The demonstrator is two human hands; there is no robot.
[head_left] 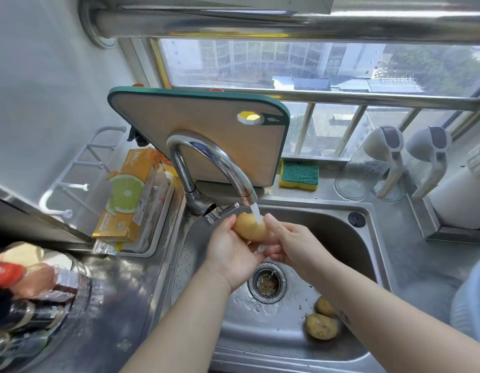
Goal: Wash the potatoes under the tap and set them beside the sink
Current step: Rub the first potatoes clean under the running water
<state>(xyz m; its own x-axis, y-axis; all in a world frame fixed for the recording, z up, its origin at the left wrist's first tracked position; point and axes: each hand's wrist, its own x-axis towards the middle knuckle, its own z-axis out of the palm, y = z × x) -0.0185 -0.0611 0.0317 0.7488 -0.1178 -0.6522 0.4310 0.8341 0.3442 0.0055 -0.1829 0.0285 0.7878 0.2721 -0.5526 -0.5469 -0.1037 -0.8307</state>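
You have one potato (pixel 251 228) in both grips. Your left hand (pixel 229 251) cups it from below and your right hand (pixel 292 242) curls over its right end, in the stream from the tap (pixel 235 168). Its long axis runs across, from palm to palm. Two more potatoes (pixel 321 327) lie in the near right corner of the sink (pixel 349 238), close to your right forearm. The bare bench (pixel 120 305) is on your left. The fingertips under the potato are hidden.

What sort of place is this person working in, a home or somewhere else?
Most likely a home kitchen, seemingly several floors up. A steel sink with a running tap, a chopping board and sponge by the window, and a potato being rinsed all suggest it.
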